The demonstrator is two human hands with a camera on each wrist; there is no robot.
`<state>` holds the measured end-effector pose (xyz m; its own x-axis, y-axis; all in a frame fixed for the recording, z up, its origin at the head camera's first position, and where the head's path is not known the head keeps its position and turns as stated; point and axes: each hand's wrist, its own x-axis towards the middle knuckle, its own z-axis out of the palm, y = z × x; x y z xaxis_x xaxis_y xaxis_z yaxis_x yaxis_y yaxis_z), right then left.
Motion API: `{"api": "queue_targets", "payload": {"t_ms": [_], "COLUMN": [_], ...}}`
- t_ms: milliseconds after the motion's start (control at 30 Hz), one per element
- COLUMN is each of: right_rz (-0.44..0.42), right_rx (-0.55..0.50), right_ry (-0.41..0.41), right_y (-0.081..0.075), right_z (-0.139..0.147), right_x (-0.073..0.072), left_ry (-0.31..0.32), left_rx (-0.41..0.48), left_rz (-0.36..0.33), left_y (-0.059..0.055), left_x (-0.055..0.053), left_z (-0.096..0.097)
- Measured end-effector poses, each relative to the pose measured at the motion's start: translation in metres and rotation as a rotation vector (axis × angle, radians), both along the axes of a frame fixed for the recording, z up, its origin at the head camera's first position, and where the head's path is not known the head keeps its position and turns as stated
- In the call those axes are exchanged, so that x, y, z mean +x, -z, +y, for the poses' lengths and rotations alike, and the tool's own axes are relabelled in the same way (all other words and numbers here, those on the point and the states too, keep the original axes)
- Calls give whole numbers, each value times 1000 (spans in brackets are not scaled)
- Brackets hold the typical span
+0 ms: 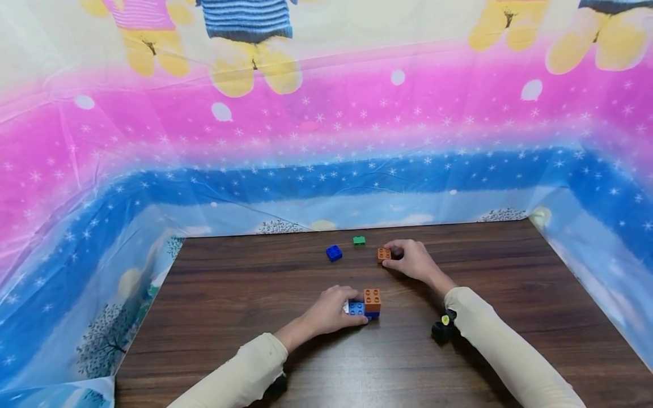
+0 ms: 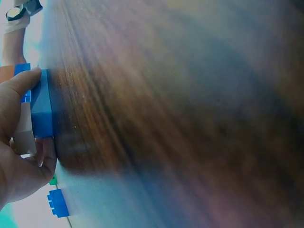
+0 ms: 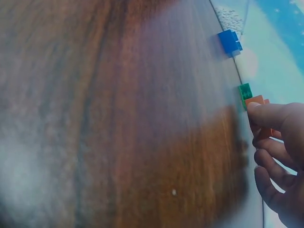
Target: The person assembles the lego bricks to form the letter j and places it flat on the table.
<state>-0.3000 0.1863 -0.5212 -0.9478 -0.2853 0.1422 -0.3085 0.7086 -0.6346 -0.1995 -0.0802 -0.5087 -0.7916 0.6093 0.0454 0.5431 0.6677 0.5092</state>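
My left hand [image 1: 333, 310] grips a small stack of toy building bricks with thumb and fingers on either side. In the stack, a light blue brick [image 1: 356, 309] sits beside a raised orange brick [image 1: 372, 297], which rests on a dark blue one. A white piece [image 2: 24, 130] shows between the fingers in the left wrist view, above a wide blue brick [image 2: 42, 107]. Farther back, my right hand [image 1: 415, 262] pinches a second orange brick [image 1: 384, 255] between thumb and fingers. Whether that brick touches the table is hard to tell.
Toward the far edge of the brown wooden table [image 1: 245, 272] lie a loose blue brick [image 1: 334, 253] and a small green brick [image 1: 359, 241], left of the right hand. A patterned cloth [image 1: 326, 181] stands as a wall behind the table and along both sides.
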Motion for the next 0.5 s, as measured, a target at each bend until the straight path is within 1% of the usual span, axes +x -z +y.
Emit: {"api": "queue_targets", "payload": {"t_ms": [200,500], "right_rz": [-8,10], "right_rx": [-3,-13], "right_ry": [4,0], "right_y": [-7,-21], "right_z": [1,-1], "right_x": [4,16], "left_ry": [6,13], "left_rx": [0,21], "left_rz": [-1,4], "left_y": [1,0], "left_x": [0,-1], "left_z": [0,0]}}
